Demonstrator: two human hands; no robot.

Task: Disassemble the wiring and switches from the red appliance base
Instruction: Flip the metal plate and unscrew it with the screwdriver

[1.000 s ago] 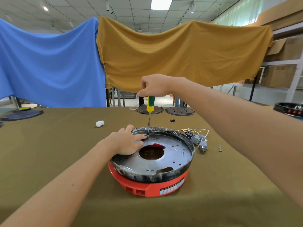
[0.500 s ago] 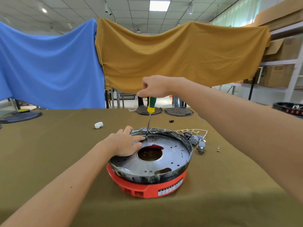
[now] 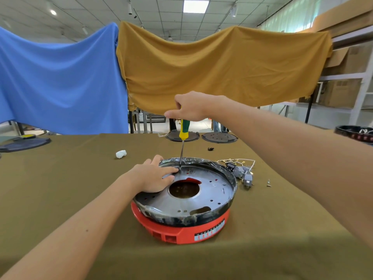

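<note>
Head view, right hand (image 3: 189, 107) gripping screwdriver (image 3: 183, 136), left hand (image 3: 154, 176) flat on metal plate (image 3: 203, 199)

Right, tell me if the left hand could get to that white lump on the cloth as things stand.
Probably yes: the left hand rests on the metal plate, holding nothing, and only bare cloth lies between it and the white lump.

Glossy red plastic base (image 3: 181, 232), seemingly brushed metal plate (image 3: 212, 190).
</note>
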